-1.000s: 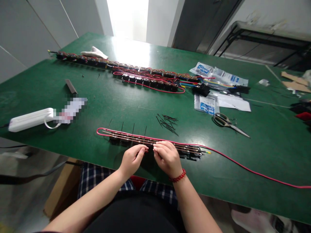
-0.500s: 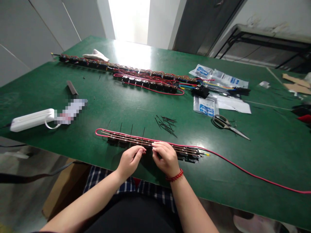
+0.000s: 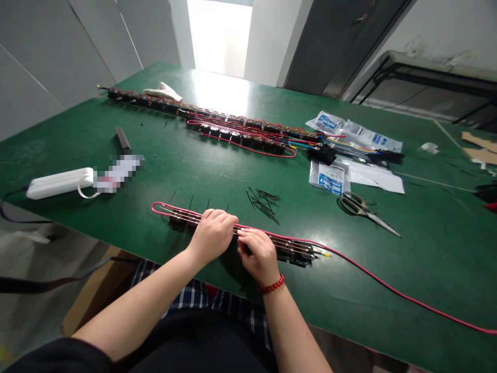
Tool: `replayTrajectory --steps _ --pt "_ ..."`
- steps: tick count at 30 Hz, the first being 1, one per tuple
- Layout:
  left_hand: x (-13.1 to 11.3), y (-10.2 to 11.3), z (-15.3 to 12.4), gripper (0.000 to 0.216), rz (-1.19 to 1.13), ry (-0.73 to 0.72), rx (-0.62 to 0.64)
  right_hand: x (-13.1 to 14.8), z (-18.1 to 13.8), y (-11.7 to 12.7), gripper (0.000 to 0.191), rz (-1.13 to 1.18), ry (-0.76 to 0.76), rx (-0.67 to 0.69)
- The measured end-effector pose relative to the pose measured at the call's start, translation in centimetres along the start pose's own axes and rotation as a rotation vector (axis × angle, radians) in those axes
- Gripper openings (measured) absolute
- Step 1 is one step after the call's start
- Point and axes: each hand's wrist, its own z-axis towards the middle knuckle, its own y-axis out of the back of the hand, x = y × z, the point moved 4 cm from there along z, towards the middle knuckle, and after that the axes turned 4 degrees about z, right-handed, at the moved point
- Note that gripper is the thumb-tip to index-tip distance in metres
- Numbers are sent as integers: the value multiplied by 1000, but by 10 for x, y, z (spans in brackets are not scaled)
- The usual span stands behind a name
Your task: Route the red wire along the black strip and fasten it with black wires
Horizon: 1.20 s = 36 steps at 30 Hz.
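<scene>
A short black terminal strip with bare copper rods along it lies near the table's front edge. Along its far side runs a red cable, looped at the strip's left end and trailing off right. Several thin black cable ties stick up from the strip's left half. My left hand is closed over the strip's middle, knuckles up, its fingertips hidden. Just right of it my right hand pinches at the strip and red cable; what lies between its fingers cannot be made out.
Beyond the strip lies a pile of black cable ties. Scissors and plastic bags are at right. Longer wired strips cross the back, near a white glove. A white power strip sits at left.
My left hand has moved up from the strip's near edge and over its top, covering the red cable there. My right hand stays pinched close by. The view has shifted slightly.
</scene>
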Motion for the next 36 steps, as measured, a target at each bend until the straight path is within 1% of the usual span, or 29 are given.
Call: replayTrajectory --steps 3,6,10,14,17,21,24,27,29,32,34,36 --pt "1 -8 16 22 35 -19 116 -1 0 -1 18 1 8 -3" --pt "5 -18 25 22 32 25 207 -1 0 -1 19 16 2 3" --pt "9 -28 29 24 -12 72 271 0 0 0 18 22 -9 2" --pt "13 -33 31 27 -80 97 306 1 0 0 17 25 -11 7" --pt "16 -35 32 29 -148 132 304 1 2 1 18 32 -8 1" --pt "19 -35 34 31 -300 185 264 1 3 1 18 37 -19 2" --pt "21 -35 33 38 -407 227 248 1 3 1 18 29 -26 -4" --pt "22 -35 31 44 -455 244 209 1 4 1 19 16 -35 -13" --pt "22 -35 30 40 -497 251 189 1 4 2 19 6 -39 -13" --pt "22 -35 29 25 -535 251 176 1 4 1 20 -10 -43 -6" --pt "20 -33 30 17 -509 228 175 0 4 2 19 -22 -46 -11" --pt "19 -31 30 13 -453 208 172 0 4 2 18 -34 -46 -18"
